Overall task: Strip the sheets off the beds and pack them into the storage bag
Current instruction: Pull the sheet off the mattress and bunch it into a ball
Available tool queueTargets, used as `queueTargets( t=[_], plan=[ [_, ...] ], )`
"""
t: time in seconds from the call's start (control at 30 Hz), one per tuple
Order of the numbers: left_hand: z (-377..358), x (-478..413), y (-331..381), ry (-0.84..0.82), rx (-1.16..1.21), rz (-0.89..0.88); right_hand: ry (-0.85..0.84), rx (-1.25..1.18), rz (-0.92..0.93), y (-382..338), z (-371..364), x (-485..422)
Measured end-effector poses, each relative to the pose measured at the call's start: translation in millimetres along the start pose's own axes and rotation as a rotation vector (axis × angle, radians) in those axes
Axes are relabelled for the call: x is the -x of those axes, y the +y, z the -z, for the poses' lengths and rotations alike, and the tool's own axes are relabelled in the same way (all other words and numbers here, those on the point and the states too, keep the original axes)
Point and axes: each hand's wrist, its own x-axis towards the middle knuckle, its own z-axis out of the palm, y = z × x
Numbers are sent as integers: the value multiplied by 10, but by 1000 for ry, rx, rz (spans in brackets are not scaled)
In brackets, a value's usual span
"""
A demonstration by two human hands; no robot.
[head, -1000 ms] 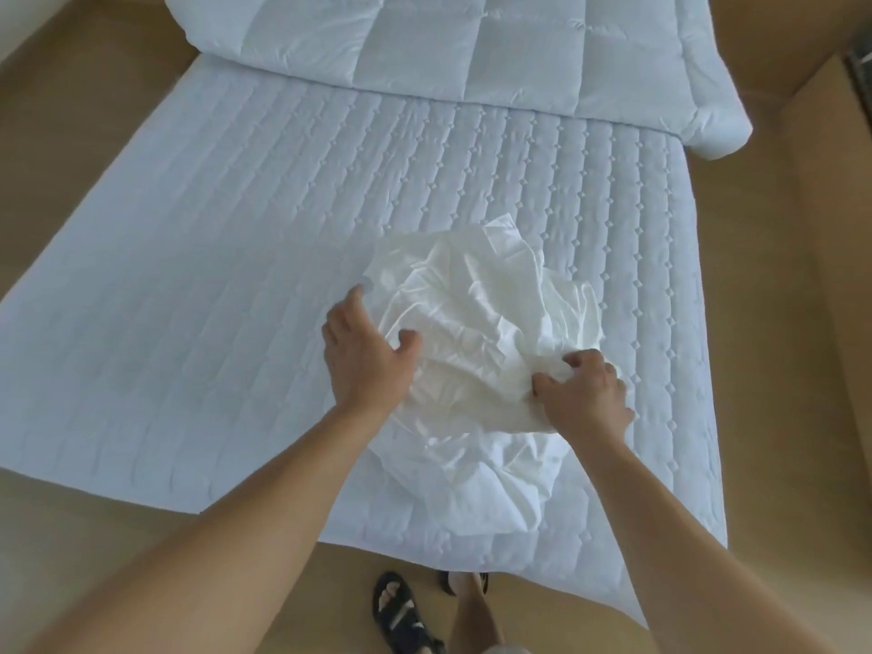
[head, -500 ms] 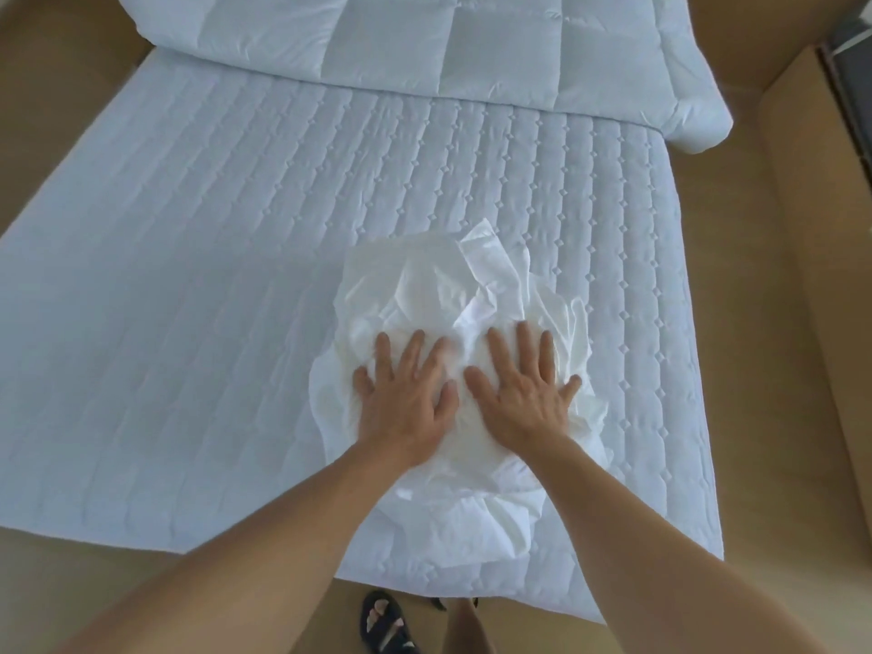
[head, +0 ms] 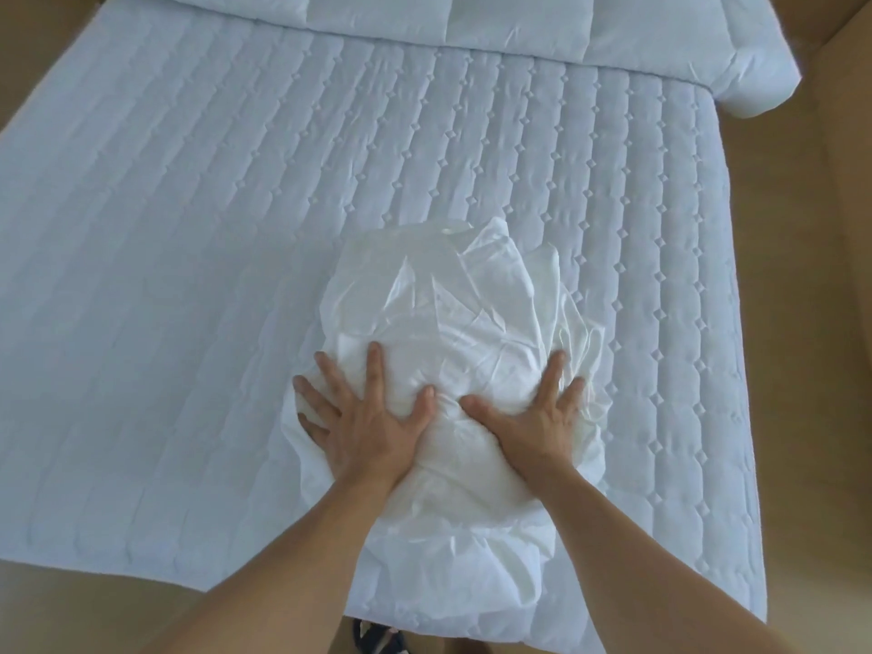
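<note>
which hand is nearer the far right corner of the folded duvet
Right. The right hand presses the crumpled sheet, below and left of the duvet corner; the left hand presses the same sheet further left.

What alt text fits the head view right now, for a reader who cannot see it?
The left hand and right hand press flat, fingers spread, on a crumpled white sheet bundle lying near the close edge of a quilted mattress. A folded white duvet lies across the far end.
</note>
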Motion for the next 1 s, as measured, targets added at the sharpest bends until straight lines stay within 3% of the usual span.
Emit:
queueTargets(
  t=[0.07,0.17,0.27,0.37,0.6,0.73,0.8,0.87,0.93,1.0],
  plan=[
    [19,14,28,-42,62,76,-16,-32,-24,-9,49,-5],
    [107,-44,20,-233,283,224,-51,-66,-55,-38,104,-1],
    [286,-147,-15,-368,495,219,-129,-254,-84,-70,108,20],
    [426,-154,70,-413,783,94,-196,-558,-32,-113,80,126],
    [935,-573,725,-252,882,-319,-19,-847,227,-619,364,0],
    [1151,-949,1025,-308,781,-430,145,-952,251,-791,296,-85],
    [1056,-1029,921,-450,604,-350,180,-961,82,-662,38,-1],
    [876,-1094,790,-556,195,-256,218,-955,-113,-487,-263,128],
    [735,-1101,805,-547,-81,-165,262,-960,-226,-402,-447,185],
    [647,-995,994,-433,-134,-37,258,-888,-266,-432,-455,123]
  ],
)
